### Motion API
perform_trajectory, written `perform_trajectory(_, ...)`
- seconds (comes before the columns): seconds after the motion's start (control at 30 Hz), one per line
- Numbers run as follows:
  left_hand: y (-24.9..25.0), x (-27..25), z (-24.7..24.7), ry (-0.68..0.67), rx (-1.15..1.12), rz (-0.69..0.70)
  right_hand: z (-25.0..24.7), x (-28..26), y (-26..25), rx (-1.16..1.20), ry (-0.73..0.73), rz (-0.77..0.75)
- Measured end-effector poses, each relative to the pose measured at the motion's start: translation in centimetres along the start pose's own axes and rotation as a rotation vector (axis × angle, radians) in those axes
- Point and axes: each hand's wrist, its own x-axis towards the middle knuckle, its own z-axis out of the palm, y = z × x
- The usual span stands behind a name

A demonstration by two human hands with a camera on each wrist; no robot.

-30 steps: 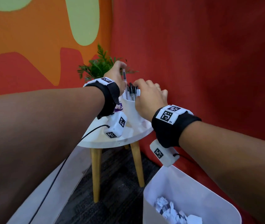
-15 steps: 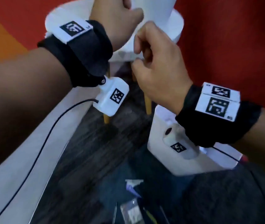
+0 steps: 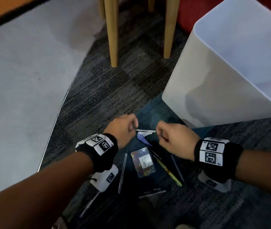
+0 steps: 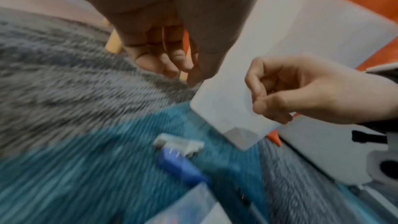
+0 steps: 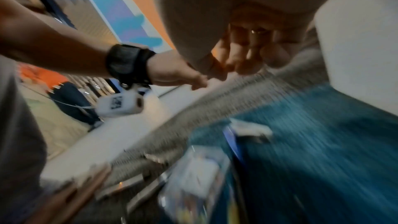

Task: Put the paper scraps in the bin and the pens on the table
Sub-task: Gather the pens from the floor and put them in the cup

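Observation:
Several pens lie scattered on the dark carpet, among them a grey pen (image 3: 122, 171), a yellow pen (image 3: 167, 171) and a thin dark pen (image 3: 177, 169). My left hand (image 3: 131, 124) (image 4: 183, 69) and right hand (image 3: 160, 134) (image 4: 269, 101) hover close together just above the floor. Both have curled fingers and hold nothing that I can see. Under them lies a small blue and white item (image 3: 143, 137) (image 4: 178, 157). The white bin (image 3: 222, 63) stands on the floor to the right, beyond my right hand. Both wrist views are blurred.
A clear plastic bag (image 3: 143, 161) of colourful bits lies among the pens. Two wooden table legs (image 3: 113, 30) (image 3: 169, 27) stand further back. To the left, pale grey flooring (image 3: 24, 80) borders the carpet. More pens (image 3: 153, 192) lie nearer my body.
The view swung down from the table top to the floor. Both hands left the pen cup on the table and dropped to just above the carpet by the pens.

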Motion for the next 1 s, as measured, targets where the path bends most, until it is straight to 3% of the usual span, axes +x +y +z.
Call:
perform_trajectory(0.13, -2.8, -1.3, 3.0, -0.198, 0.088, -0.140, 2.2, -0.9, 3.1, -0.234, -0.323, 0.197)
perform_trajectory(0.23, -4.0, -1.9, 4.7, -0.301, 0.183, -0.237, 3.1, -1.4, 4.4, -0.267, -0.435, 0.279)
perform_trajectory(0.33, -4.4, -2.7, 6.0, -0.317, 0.249, -0.270, 4.0, -1.6, 5.2, -0.282, -0.493, 0.317)
perform_trajectory(0.5, -4.3, -3.7, 7.3, -0.317, 0.277, -0.244, 4.6, -1.3, 6.0, -0.285, -0.504, 0.335)
perform_trajectory(0.7, -4.9, -3.8, 6.8, -0.283, 0.132, -0.291, 4.8, -1.0, 6.1, -0.234, -0.522, 0.330)
perform_trajectory(0.9, -4.3, -2.6, 4.0, -0.181, 0.104, -0.181, 4.7, -1.1, 5.8, -0.236, -0.514, 0.332)
perform_trajectory(1.0, -3.4, -1.2, 1.1, -0.200, 0.091, -0.179, 4.1, -0.8, 5.4, -0.193, -0.417, 0.344)
